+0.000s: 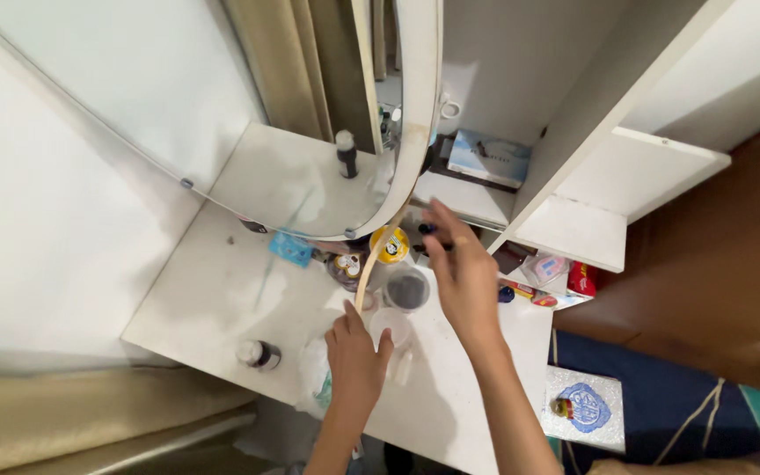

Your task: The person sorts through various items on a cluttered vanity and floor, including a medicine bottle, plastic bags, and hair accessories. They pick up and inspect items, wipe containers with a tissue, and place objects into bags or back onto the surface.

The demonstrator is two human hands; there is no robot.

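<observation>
Here, the left hand (355, 359) steadies a clear plastic cup (392, 326) on the white dressing table (222, 299), fingers curled against it, while the right hand (464, 274), fingers spread, reaches over a dark-capped jar (407, 288).

A flat rectangular light-blue and white box (489, 158) lies on the inner shelf at one o'clock. A small bright-blue rectangular packet (290, 248) lies on the white counter at ten o'clock, just under the mirror's rim. A round yellow tin lid with a printed label (390, 245) sits near centre. A red carton (581, 279) and a clear wrapped packet (545, 267) lie at three o'clock. A white square pack with a blue emblem (585, 407) rests at five o'clock.
</observation>
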